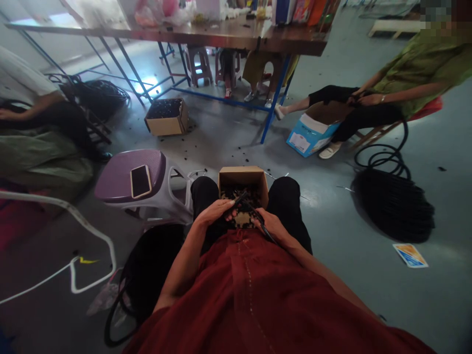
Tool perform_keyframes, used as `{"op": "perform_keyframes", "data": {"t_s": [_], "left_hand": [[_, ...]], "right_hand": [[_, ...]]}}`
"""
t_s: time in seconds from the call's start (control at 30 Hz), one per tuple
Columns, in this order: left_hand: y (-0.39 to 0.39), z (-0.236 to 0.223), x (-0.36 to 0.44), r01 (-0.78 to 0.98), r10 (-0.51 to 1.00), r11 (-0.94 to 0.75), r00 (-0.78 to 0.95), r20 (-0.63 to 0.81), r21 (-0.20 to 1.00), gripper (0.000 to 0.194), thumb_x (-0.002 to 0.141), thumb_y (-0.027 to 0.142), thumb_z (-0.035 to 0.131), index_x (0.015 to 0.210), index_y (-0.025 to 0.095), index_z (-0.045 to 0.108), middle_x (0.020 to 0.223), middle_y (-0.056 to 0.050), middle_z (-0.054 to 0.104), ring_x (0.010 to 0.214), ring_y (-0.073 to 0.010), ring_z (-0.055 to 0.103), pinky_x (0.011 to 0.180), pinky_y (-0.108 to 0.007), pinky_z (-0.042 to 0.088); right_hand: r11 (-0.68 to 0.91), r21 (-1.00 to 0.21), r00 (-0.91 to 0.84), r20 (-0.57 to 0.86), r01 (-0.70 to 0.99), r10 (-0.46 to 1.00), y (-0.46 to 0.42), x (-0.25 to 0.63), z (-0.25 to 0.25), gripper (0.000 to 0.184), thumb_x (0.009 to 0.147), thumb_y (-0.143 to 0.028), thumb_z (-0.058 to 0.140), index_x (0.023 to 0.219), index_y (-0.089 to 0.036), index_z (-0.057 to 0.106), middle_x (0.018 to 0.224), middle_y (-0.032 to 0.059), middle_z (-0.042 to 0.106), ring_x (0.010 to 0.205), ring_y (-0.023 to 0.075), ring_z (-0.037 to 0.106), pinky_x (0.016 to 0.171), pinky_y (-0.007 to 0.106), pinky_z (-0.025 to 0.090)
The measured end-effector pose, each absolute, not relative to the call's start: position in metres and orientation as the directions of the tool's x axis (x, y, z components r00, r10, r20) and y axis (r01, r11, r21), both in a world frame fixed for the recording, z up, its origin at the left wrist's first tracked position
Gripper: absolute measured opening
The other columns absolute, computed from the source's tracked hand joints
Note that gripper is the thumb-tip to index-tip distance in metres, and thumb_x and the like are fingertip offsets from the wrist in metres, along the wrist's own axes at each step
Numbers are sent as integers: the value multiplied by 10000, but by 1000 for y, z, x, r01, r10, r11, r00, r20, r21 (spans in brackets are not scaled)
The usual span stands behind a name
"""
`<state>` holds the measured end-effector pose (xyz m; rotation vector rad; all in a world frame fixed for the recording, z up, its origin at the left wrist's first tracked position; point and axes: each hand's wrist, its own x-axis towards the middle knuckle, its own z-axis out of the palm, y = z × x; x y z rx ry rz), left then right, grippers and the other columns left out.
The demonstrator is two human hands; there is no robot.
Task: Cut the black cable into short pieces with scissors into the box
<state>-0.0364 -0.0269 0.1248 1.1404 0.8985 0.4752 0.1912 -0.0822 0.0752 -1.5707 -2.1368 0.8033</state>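
My left hand (212, 212) grips a short dark length of black cable (236, 204) above an open cardboard box (241, 176) held between my knees. My right hand (270, 225) closes on a thin black cable (262, 220) that crosses the first piece over the box. I cannot tell whether a small tool is among them. Many short black pieces (241, 204) fill the box. My black trousers (285, 206) and a dark red apron (250, 295) lie beneath my forearms.
A purple stool (129, 177) with a phone (140, 181) stands to my left. A large coil of black cable (393, 204) lies to my right, and black scraps dot the floor. Seated co-workers (405, 88) flank me, with boxes and a long table (165, 32) ahead.
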Motion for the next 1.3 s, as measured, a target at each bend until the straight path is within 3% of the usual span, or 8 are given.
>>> {"op": "perform_keyframes", "data": {"t_s": [0.23, 0.53, 0.7, 0.93, 1.3], "left_hand": [[-25, 108, -33, 81, 779, 345, 530, -333, 935, 464, 760, 519, 505, 899, 88, 604, 658, -9, 553, 489, -50, 421, 442, -175, 307], [-26, 108, -30, 105, 823, 317, 463, -328, 943, 423, 744, 519, 506, 831, 116, 602, 691, -11, 582, 481, -51, 414, 436, -188, 288], [-25, 103, -28, 139, 834, 321, 427, -349, 937, 412, 678, 368, 626, 1008, 140, 532, 699, 24, 557, 483, -40, 431, 436, -170, 306], [-24, 102, -26, 160, 897, 255, 330, -295, 954, 270, 656, 328, 634, 804, 138, 512, 602, 58, 495, 496, -46, 446, 486, -175, 347], [-22, 91, -28, 297, 938, 148, 260, -229, 943, 263, 715, 371, 560, 817, 135, 616, 625, 5, 591, 543, -90, 516, 538, -204, 396]], "right_hand": [[198, -637, -319, -78, 745, 945, -82, 191, 78, 245, 827, -347, 435, 1005, -190, 494, 853, 52, 606, 757, 164, 576, 676, 245, 401], [194, -632, -315, -84, 750, 945, -83, 191, 76, 229, 818, -329, 431, 993, -197, 495, 832, 53, 619, 736, 177, 593, 639, 240, 394], [181, -622, -312, -108, 762, 944, -83, 190, 76, 224, 832, -347, 405, 972, -195, 492, 808, 54, 626, 725, 181, 607, 630, 237, 393], [182, -624, -316, -110, 760, 942, -85, 189, 79, 229, 843, -343, 385, 974, -185, 488, 818, 64, 631, 726, 189, 610, 635, 242, 394], [171, -638, -312, -114, 751, 943, -84, 190, 74, 226, 842, -337, 382, 968, -192, 501, 813, 59, 636, 719, 183, 613, 625, 235, 391]]}}
